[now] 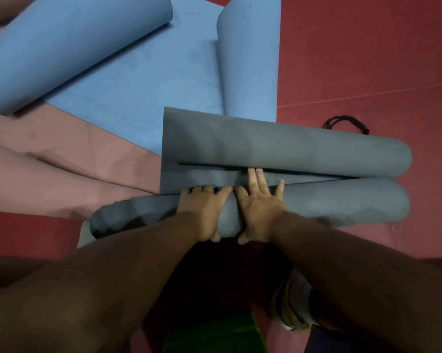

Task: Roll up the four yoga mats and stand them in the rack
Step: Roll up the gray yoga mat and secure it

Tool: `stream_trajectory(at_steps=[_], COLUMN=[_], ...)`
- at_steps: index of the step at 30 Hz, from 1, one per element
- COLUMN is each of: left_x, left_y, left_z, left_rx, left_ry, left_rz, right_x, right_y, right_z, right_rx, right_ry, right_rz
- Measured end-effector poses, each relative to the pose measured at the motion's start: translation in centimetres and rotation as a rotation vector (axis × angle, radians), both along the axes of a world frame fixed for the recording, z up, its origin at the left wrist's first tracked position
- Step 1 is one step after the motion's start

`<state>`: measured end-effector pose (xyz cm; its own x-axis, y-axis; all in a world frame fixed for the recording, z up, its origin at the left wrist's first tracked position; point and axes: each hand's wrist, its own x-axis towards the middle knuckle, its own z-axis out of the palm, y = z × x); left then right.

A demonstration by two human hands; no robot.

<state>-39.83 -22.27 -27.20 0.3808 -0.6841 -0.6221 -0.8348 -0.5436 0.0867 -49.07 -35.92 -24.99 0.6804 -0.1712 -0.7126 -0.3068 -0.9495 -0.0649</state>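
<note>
A grey yoga mat lies across the red floor, curled at both ends, with its near roll under my hands. My left hand curls over the near roll, fingers over its far side and thumb on the near side. My right hand lies flat on the same roll, straight fingers reaching onto the flat strip between the two rolls. A blue mat lies behind, partly rolled at the top left and curled at its right edge. A pink mat lies flat on the left. No rack is in view.
A black strap lies on the red floor mat just beyond the grey mat's far roll. My shoe and a green item are at the bottom edge.
</note>
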Motion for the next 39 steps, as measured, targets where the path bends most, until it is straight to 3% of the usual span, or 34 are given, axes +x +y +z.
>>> stream_trajectory(at_steps=[2,7,12,16,20,23,26,30,33,37,39], left_x=[1.8,5.9,4.4,3.0,-1.2,-2.5,0.2,5.2,6.0,5.7,5.7], left_y=[-1.1,-2.3,-0.5,-0.1,0.2,0.2,-0.5,-1.9,-1.6,-0.7,-0.3], left_z=[0.4,2.0,0.2,-0.4,-0.1,-1.1,-1.2,0.9,1.0,-0.2,-0.5], left_rx=[-0.029,0.126,0.111,-0.007,-0.012,-0.045,-0.120,-0.099,-0.038,-0.016,0.014], left_ry=[0.094,0.512,0.550,0.392,-0.093,-0.155,-0.035,0.324,0.505,0.612,0.652], left_rz=[0.041,0.107,0.151,0.124,-0.060,-0.026,-0.030,0.008,0.047,0.102,0.121], right_x=[-0.1,0.1,0.7,1.5,2.8,1.9,0.2,-0.1,1.0,1.7,2.1], right_y=[-0.4,-1.4,-1.4,-1.7,-2.8,-1.7,-1.3,-2.9,-2.7,-2.0,-2.4], right_z=[0.0,0.7,0.9,0.5,0.9,0.2,-0.5,0.5,1.4,1.6,1.9], right_rx=[-0.048,-0.015,0.036,0.027,0.030,0.012,-0.039,-0.030,0.005,0.027,0.137], right_ry=[-0.028,-0.095,-0.029,-0.013,0.032,0.016,-0.024,-0.179,-0.102,-0.022,0.051], right_rz=[0.039,0.028,0.044,0.060,0.049,0.041,0.078,0.075,0.112,0.153,0.085])
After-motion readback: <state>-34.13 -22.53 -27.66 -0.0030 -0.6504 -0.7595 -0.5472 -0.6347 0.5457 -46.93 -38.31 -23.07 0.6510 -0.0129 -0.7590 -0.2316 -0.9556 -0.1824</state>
